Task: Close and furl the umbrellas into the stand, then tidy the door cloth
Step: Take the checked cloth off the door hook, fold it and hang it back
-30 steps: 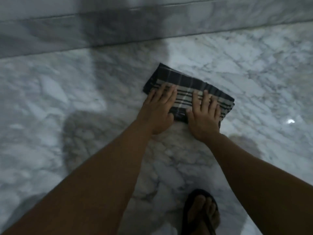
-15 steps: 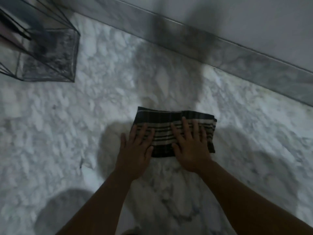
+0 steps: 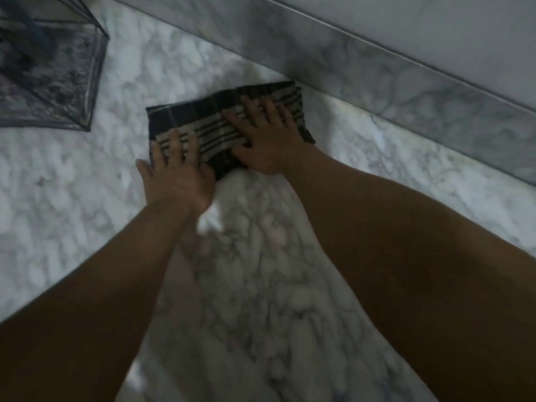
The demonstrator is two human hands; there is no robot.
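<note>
Plaid door cloth (image 3: 203, 123) lies folded on marble floor (image 3: 261, 285); I press both hands, left hand (image 3: 177, 175) and right hand (image 3: 266, 140), fingers spread flat, smoothing evenly outward.

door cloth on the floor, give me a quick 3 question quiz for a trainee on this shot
1. True or false: both hands lie flat on the cloth.
2. Which hand is nearer the skirting? A) left B) right
3. Fill in: the wire stand sits at the upper ____ of the view.

Key:
1. True: the left hand and right hand both press open-palmed on it.
2. B
3. left
</note>
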